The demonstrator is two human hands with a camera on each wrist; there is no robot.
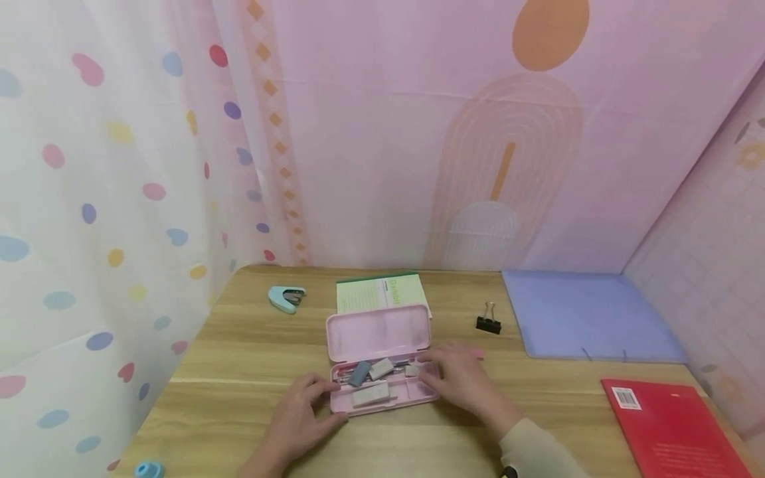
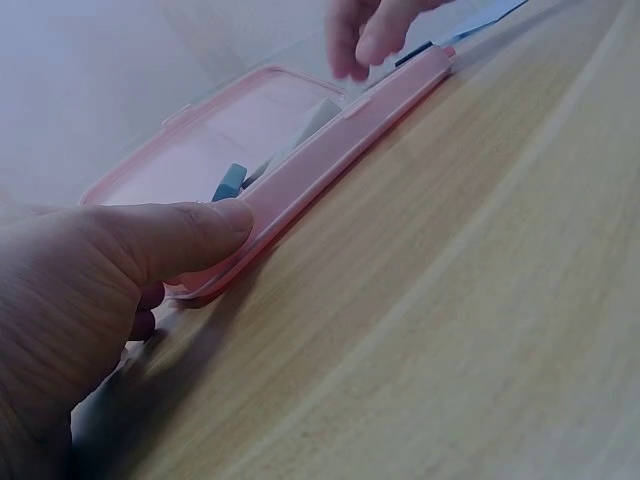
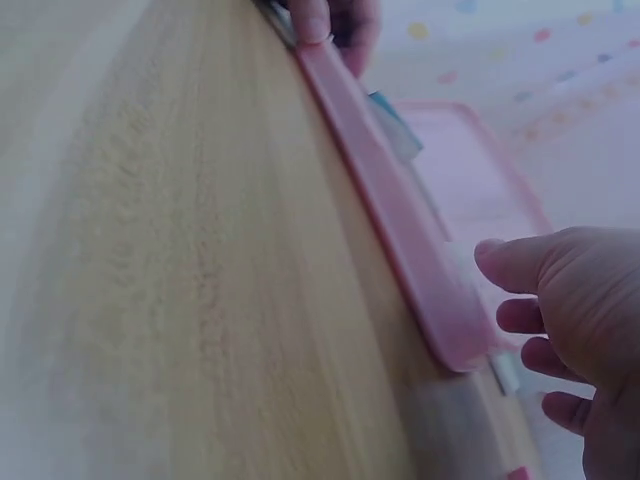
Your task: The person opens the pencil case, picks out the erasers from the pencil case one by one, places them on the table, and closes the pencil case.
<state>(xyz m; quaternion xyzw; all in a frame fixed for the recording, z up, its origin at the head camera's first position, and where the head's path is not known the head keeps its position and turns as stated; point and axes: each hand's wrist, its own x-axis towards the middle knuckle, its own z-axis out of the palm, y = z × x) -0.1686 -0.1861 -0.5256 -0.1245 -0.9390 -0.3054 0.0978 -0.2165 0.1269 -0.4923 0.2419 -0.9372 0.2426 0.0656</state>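
Observation:
A pink pencil case (image 1: pixel 391 406) lies on the table with its lid (image 1: pixel 379 334) raised at the back. Inside are a grey-blue eraser (image 1: pixel 360 374), a white eraser (image 1: pixel 381 369), a long pale block (image 1: pixel 370 395) in the front compartment and some thin stick-like items. My left hand (image 1: pixel 301 415) grips the case's left end, thumb on the front wall. Over the right end is my right hand (image 1: pixel 463 380), fingers loosely bent, thumb and fingertips beside a small pale block (image 1: pixel 412 370). In the right wrist view the right hand (image 3: pixel 590 310) shows its fingers spread apart.
Behind the lid lies a green notebook (image 1: pixel 364 294). A light blue stapler (image 1: pixel 287 299) sits at back left, a black binder clip (image 1: pixel 489 324) at back right. Farther right are a blue folder (image 1: pixel 592 315) and a red book (image 1: pixel 669 425). A blue cap-like object (image 1: pixel 149 470) is at front left.

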